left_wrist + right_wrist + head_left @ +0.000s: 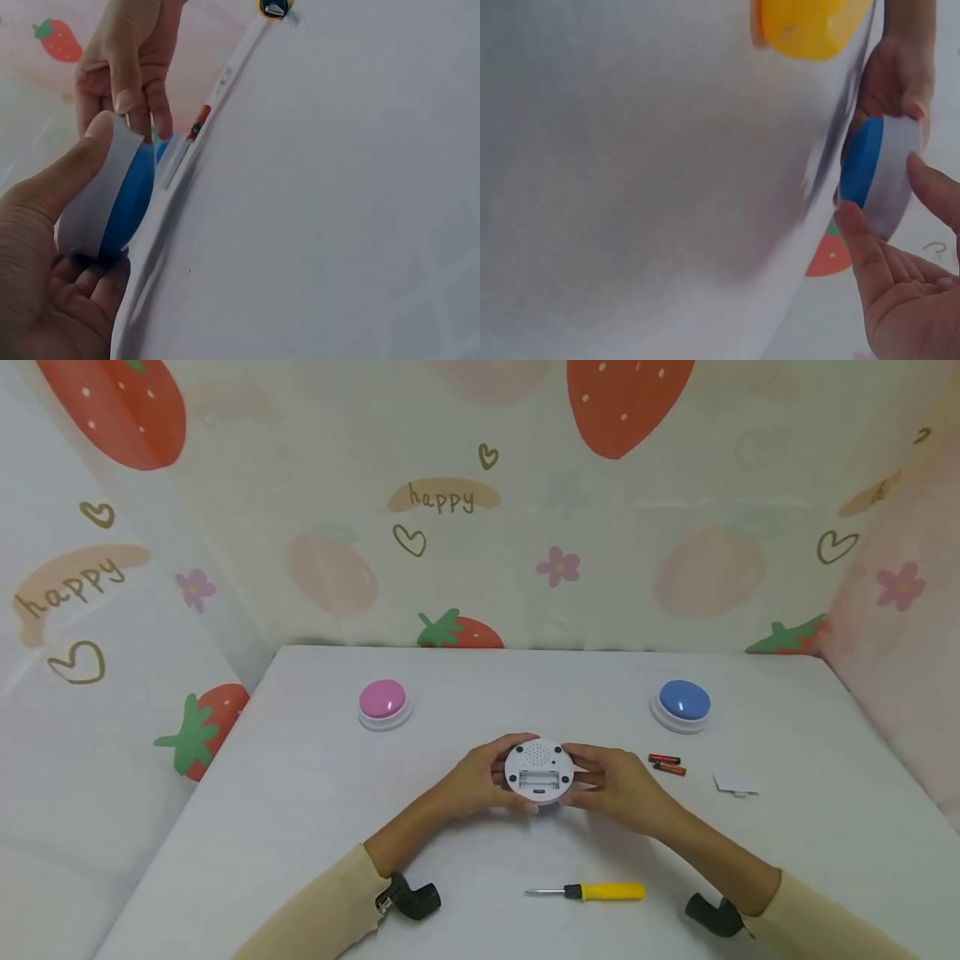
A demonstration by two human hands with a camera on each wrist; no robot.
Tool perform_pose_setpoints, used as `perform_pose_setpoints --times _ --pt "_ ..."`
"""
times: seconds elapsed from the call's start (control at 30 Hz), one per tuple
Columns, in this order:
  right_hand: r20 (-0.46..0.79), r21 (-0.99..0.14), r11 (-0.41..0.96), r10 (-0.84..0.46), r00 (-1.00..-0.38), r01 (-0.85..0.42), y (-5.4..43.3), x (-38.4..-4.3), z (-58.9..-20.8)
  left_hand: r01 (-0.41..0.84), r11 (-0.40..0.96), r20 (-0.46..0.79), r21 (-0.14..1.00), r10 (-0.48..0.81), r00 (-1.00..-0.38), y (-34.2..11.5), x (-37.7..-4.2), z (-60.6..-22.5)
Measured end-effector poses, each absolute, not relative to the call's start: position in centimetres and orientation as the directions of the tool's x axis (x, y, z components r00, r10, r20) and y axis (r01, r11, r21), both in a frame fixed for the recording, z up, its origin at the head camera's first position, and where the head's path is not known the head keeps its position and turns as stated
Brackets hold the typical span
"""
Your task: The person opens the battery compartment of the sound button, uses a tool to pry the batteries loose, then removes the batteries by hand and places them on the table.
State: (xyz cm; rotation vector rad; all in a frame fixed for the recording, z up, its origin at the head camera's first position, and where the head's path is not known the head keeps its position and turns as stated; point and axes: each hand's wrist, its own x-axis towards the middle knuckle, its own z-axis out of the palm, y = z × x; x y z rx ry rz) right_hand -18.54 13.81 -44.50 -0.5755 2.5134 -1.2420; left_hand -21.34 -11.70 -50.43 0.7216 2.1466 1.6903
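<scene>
Pale walls (pixel 615 518) printed with strawberries, hearts and the word "happy" surround a white desk (pixel 300 802). Toward its far edge sit a pink button (pixel 383 700), on the left, and a blue button (pixel 681 704), on the right, both dome up. Two batteries (pixel 667 764) lie side by side just beyond the right hand (pixel 618 785), and past them a small white piece (pixel 735 785). Nearer the person, between the forearms, a yellow-handled screwdriver (pixel 588 892) points its tip left.

The held button (pixel 538 752) is over the middle of the desk, its round white underside turned to the head camera: speaker holes, four dark spots near the rim and an uncovered battery bay. The wrist views show its blue dome facing away. The left hand (pixel 476 777) grips one side, thumb on the white base; the right hand's grip pinches the opposite side between thumb and fingers.
</scene>
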Motion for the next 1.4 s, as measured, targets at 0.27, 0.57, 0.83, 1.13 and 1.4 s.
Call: perform_pose_setpoints --times 0.27,0.57,0.83,1.13,1.4 --pt "0.05 -0.773 0.549 -0.448 -0.893 -0.319 13.5 -20.2 -43.5 0.217 0.177 0.088 0.96 0.543 -0.835 -11.7 -23.0 -47.7" --pt "0.044 -0.792 0.548 -0.391 -0.92 -0.27 13.7 -24.2 -42.5 0.251 0.179 0.109 0.951 0.567 -0.817 -11.4 -28.1 -45.1" --pt "0.024 -0.782 0.567 -0.388 -0.921 -0.259 13.8 -28.8 -42.3 0.224 0.279 0.046 0.934 0.527 -0.849 -10.4 -32.3 -45.1" --pt "-0.007 -0.693 0.669 -0.377 -0.926 -0.267 13.6 -31.9 -43.3 0.169 0.31 -0.007 0.936 0.495 -0.869 -9.3 -35.1 -46.6" --pt "-0.062 -0.638 0.728 -0.376 -0.925 -0.253 13.0 -33.1 -43.8 0.121 0.335 -0.053 0.934 0.467 -0.883 -9.2 -35.6 -47.4"
